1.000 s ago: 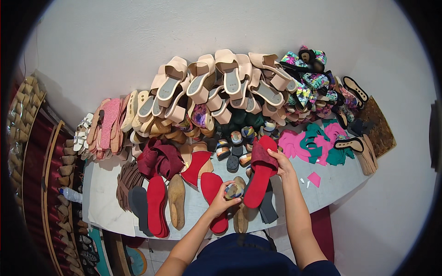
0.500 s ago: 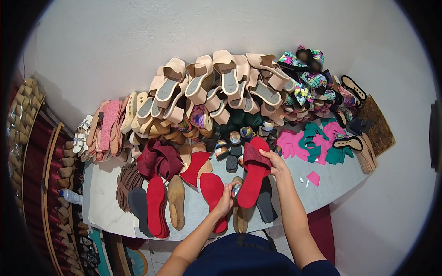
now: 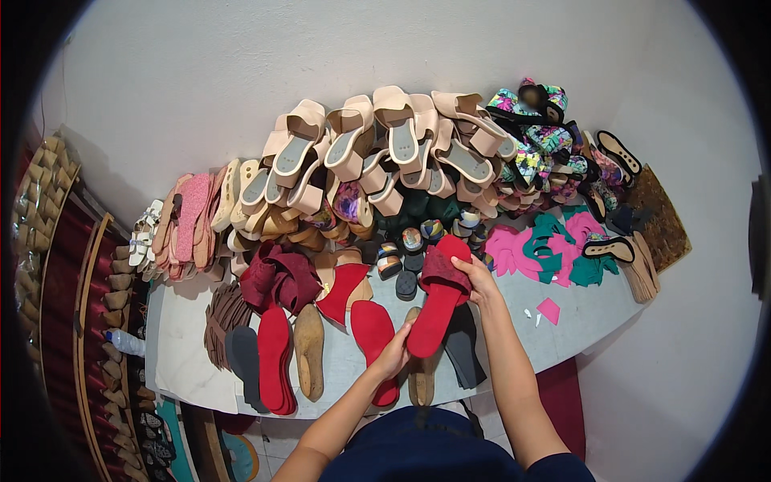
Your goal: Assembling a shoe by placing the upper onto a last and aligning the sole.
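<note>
1. The person holds a red slipper (image 3: 438, 301) up over the counter (image 3: 578, 321) with both hands.
2. The slipper is long and flat, with a dark red strap across its far end.
3. The right hand (image 3: 475, 277) is at the far end, by the strap. Its fingers wrap around the edge of the slipper and pinch it.
4. The left hand (image 3: 393, 353) is at the near end. Its fingers curl around the heel end and hold it.
5. Under the slipper, a red sole (image 3: 373, 341) lies flat on the counter, just beside the left hand.
6. A dark grey sole (image 3: 464, 347) lies on the counter, just right of the slipper and partly under it.
7. A tan wooden foot shape (image 3: 309, 349) lies to the left, next to two more red soles (image 3: 273, 357).
8. A bunch of dark red straps (image 3: 277, 277) sits behind those soles.
9. A big pile of beige sandals (image 3: 385, 153) leans on the wall at the back of the counter.
10. Pink and green cut shapes (image 3: 554, 249) lie on the right side of the counter, near the right hand.
11. Bright flowery sandals (image 3: 538, 145) are heaped in the back right corner.
12. Small round heels (image 3: 409, 249) stand in the middle, just behind the slipper.
</note>
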Available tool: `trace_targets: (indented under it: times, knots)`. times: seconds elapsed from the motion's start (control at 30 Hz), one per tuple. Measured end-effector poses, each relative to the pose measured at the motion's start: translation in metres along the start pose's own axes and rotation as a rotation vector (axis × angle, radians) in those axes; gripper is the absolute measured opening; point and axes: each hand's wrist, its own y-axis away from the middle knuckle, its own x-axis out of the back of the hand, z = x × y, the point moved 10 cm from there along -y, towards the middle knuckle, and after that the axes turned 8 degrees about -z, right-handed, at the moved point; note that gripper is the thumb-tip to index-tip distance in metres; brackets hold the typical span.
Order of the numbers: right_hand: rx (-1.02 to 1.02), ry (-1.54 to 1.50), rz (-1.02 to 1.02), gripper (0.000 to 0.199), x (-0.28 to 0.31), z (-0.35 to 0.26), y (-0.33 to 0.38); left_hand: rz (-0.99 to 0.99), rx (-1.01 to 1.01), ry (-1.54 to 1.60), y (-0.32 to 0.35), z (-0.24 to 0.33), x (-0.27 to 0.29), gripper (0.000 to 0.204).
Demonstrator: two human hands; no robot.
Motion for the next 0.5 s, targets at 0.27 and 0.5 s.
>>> trace_targets:
  times: [0.27,0.5]
  knots:
    - [0.051,0.068,0.081,0.028,-0.002,-0.004,0.0,-0.023,-0.05,-0.397,0.004,0.015,-0.008,0.054]
    - [0.142,0.107,0.104,0.028,-0.008,-0.011,0.004,0.045,-0.068,-0.163,0.005,0.016,-0.004,0.045]
